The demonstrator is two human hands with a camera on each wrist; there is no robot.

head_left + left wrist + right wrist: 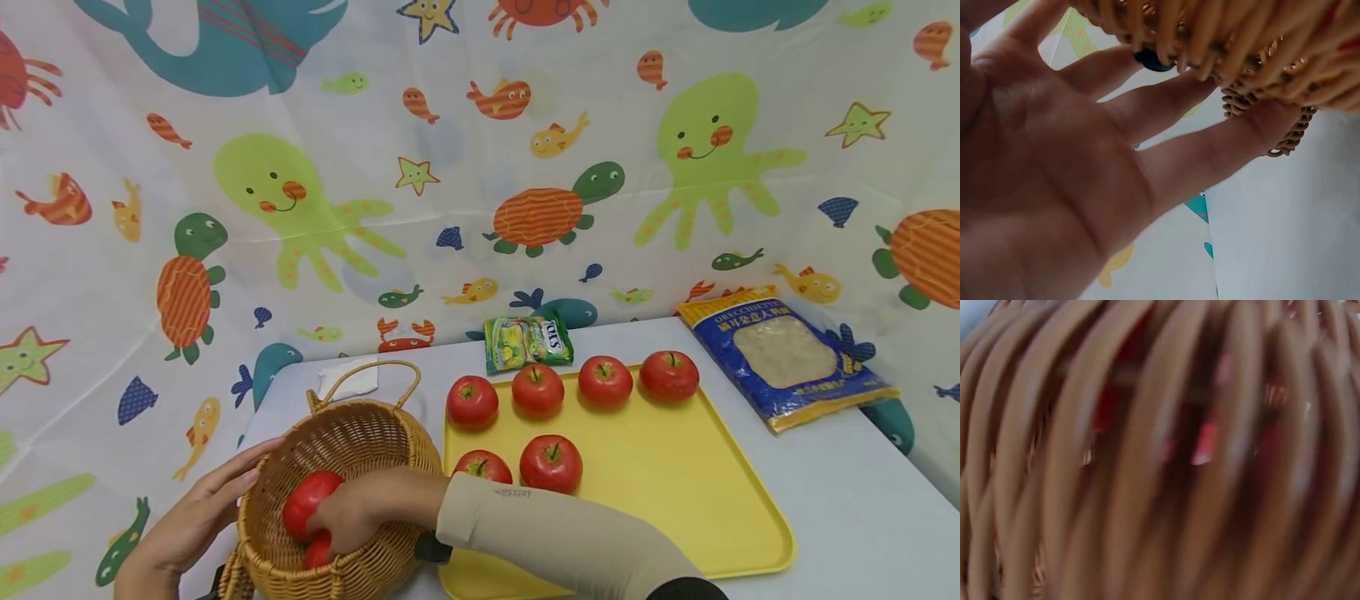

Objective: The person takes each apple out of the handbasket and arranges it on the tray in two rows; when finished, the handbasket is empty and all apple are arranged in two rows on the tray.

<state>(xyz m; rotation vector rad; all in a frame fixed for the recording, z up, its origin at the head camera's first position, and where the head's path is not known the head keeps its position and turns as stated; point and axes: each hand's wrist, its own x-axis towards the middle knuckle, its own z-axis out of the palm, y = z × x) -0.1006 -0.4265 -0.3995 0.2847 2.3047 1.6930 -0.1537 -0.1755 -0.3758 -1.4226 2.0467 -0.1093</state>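
Note:
A round wicker basket (416, 437) with a looped handle stands at the lower left, tilted so that its mouth faces the head camera. My right hand (348, 512) reaches inside and grips a red apple (306, 500). Below it, part of another red apple (318, 550) shows in the basket. My left hand (187, 521) supports the basket's left side. Its fingers (1210, 147) are nearly straight, fingertips against the weave in the left wrist view. Through the blurred wicker wall (1147, 450), bits of red show in the right wrist view.
A yellow tray (660, 500) lies right of the basket, with several red apples (551, 464) at its left and back. Behind it is a green snack packet (527, 342); a blue-and-yellow pasta bag (783, 354) lies at right. White tissue (352, 379) sits behind the basket.

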